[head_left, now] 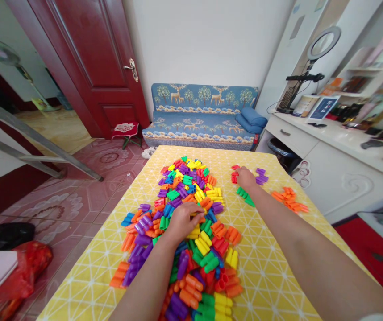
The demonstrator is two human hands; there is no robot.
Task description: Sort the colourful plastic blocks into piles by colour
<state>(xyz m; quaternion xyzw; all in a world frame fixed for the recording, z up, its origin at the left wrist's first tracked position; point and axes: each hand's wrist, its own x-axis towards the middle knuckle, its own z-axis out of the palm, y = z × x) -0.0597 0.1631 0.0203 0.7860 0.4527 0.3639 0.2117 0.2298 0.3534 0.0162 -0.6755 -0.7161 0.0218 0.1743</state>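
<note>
Left hand (pixel 185 219): fingers curled over block pile (pixel 203 243), frame centre, grip can't be told | Right hand (pixel 247 179): at red blocks (pixel 235 174), right of centre, grip can't be told

Two hands, left hand (pixel 182 219) and right hand (pixel 246 179), work above one surface (pixel 258 276); counting from the right hand, there are four groups: one red group (pixel 234 179) at 9 o'clock, one purple group (pixel 261 178) at 3, one orange group (pixel 288 196) at 4, one green group (pixel 244 195) at 6; one mixed pile (pixel 203 243) at 8, pieces too crowded to count; one sofa (pixel 198 118) at 11, one door (pixel 87 49) at 10
</note>
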